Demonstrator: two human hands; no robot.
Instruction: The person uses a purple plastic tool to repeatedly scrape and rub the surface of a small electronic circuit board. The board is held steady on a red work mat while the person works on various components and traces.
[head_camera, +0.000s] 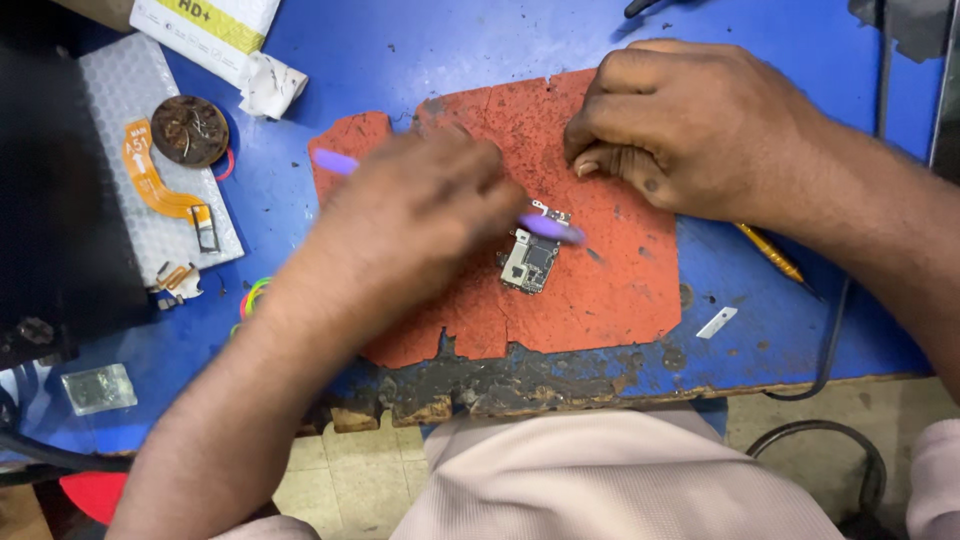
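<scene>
We take the red mat (600, 290) as our landmark. Near its middle lies the small circuit board (530, 260), with bare mat on every side of it. Our left hand (410, 215) is closed around a purple tool (545, 227) whose tip sits at the board's top edge; the hand is blurred. Our right hand (680, 125) rests as a clenched fist on the mat's upper right part, apart from the board; we cannot tell whether it grips anything. The mat's near edge meets the charred, broken front edge of the blue table (800, 300). Left of the mat lie an orange flex cable (150, 180) and a round brown part (190, 130); right of it, a yellow pencil (772, 255) and a small white chip (717, 322).
</scene>
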